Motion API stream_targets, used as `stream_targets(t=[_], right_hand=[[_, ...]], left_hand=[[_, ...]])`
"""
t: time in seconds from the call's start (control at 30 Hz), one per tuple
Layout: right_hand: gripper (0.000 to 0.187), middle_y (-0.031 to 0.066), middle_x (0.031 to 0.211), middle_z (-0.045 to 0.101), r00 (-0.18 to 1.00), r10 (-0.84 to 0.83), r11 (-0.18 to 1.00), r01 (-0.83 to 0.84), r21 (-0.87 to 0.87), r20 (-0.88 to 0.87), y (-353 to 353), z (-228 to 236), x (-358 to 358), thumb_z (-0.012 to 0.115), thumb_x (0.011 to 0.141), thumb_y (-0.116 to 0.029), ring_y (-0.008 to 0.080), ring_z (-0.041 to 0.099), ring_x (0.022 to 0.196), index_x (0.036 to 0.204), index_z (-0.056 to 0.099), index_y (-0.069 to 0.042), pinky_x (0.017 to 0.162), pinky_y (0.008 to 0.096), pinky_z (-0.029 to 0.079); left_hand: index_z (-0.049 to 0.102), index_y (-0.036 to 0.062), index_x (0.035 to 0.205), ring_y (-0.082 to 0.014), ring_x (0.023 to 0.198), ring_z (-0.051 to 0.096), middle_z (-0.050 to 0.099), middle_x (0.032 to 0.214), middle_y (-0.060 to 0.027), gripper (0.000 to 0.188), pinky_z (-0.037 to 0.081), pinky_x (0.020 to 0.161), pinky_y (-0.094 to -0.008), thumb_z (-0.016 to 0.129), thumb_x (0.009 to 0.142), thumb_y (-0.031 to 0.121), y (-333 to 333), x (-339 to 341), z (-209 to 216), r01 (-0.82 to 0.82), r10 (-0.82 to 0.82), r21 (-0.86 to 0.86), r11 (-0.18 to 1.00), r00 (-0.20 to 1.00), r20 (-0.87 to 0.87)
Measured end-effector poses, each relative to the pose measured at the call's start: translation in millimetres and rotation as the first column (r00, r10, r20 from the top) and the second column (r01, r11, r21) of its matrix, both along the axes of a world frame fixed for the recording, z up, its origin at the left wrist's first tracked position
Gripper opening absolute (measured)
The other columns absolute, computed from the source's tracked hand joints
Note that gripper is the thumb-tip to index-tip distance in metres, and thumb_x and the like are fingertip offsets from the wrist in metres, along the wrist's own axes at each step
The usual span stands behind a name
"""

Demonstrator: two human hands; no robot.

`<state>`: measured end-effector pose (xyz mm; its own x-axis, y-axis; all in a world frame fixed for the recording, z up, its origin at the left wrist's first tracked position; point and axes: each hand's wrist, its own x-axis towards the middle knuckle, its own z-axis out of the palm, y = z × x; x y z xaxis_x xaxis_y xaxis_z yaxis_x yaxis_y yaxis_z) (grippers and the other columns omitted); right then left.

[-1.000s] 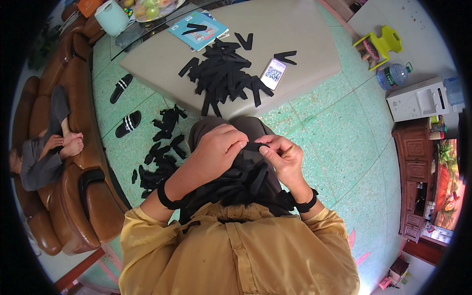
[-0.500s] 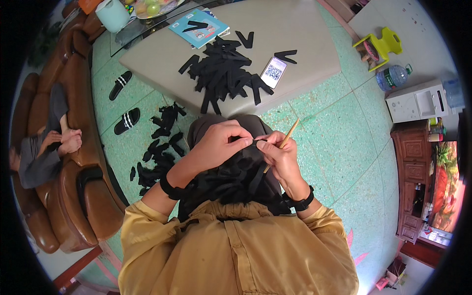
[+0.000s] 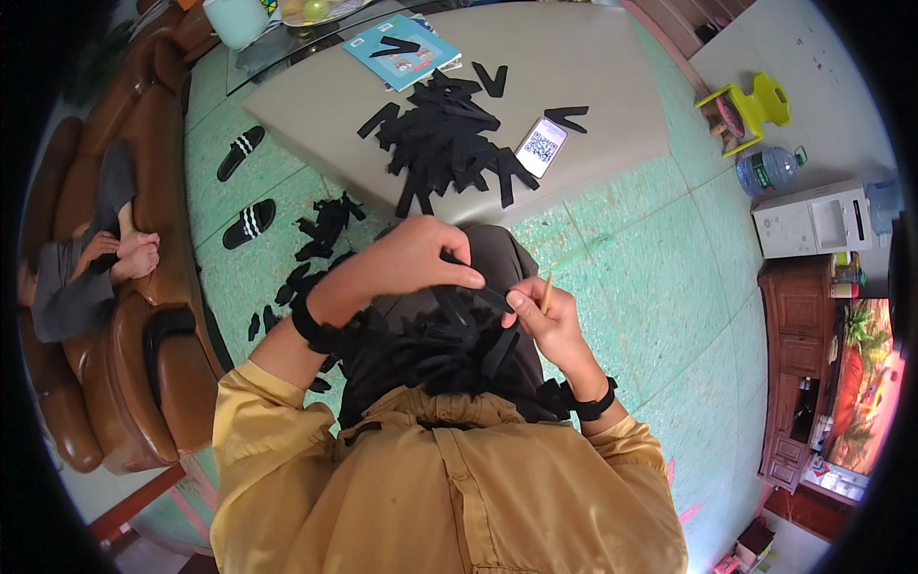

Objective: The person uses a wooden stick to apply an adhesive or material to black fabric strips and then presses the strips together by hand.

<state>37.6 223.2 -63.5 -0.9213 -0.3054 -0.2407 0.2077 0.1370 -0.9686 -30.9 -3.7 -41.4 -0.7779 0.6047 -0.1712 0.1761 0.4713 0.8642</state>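
Observation:
Above my lap, my left hand [image 3: 421,256] pinches one end of a black fabric strip [image 3: 490,296]. Thumb and fingers of my right hand [image 3: 547,318] close on the strip's other end. A thin, pale wooden stick [image 3: 547,293] is also held in my right hand, its tip poking up past the fingers. Under both hands, many loose black strips [image 3: 421,349] cover my dark trousers. Ahead on a beige padded bench [image 3: 593,57] lies a heap of folded black strips [image 3: 440,134], some bent into a V.
A lit phone [image 3: 541,145] and blue booklets [image 3: 402,53] flank the heap on the bench. More black pieces [image 3: 327,225] are scattered on the green floor at left, near two slippers [image 3: 251,225]. A person [image 3: 91,258] sits on the brown sofa [image 3: 177,325]. A water dispenser [image 3: 813,220] stands right.
My left hand has moved slightly left and up from my right hand, and more of the strip shows between them. The wooden stick now points more upright, with less of it visible.

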Motion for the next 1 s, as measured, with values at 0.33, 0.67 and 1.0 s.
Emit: stream_targets(t=[0.33,0.67,1.0], right_hand=[[0.014,0.0009,0.065,0.056,0.996,0.082,0.995,-0.081,-0.058,0.019,-4.1,-2.5,-3.1,0.056,0.089,-0.01,0.0083,0.057,0.061,0.079,0.054,0.0,0.058,0.0216,0.043],[0.014,0.0027,0.066,0.06,0.992,-0.055,0.988,0.071,-0.14,0.115,-4.8,1.0,0.6,0.056,0.089,-0.01,0.0083,0.056,0.061,0.079,0.056,-0.001,0.056,0.0212,0.041],[0.023,-0.0058,0.058,0.038,0.985,-0.009,0.996,0.023,0.085,-0.17,-1.3,-1.7,-8.5,0.065,0.082,-0.011,0.0044,0.034,0.056,0.068,0.048,-0.004,0.049,0.0222,0.03]], left_hand=[[0.061,0.0008,0.09,-0.0086,0.076,0.058,0.063,0.081,-0.003,0.018,0.045,0.068,-0.0222,0.067,0.079,0.014,-2.2,-9.8,-8.5,-0.197,0.073,0.361,0.912,0.941,0.329],[0.061,-0.0039,0.091,-0.0161,0.077,0.064,0.065,0.083,-0.0096,0.013,0.051,0.069,-0.0265,0.059,0.084,0.007,2.5,12.4,-6.7,-0.439,0.05,0.478,0.761,0.774,0.631],[0.061,-0.002,0.088,-0.0085,0.07,0.06,0.065,0.08,-0.0059,0.009,0.046,0.063,-0.0216,0.061,0.083,0.005,20.6,20.1,-15.2,-0.368,0.159,0.402,0.839,0.871,0.465]])
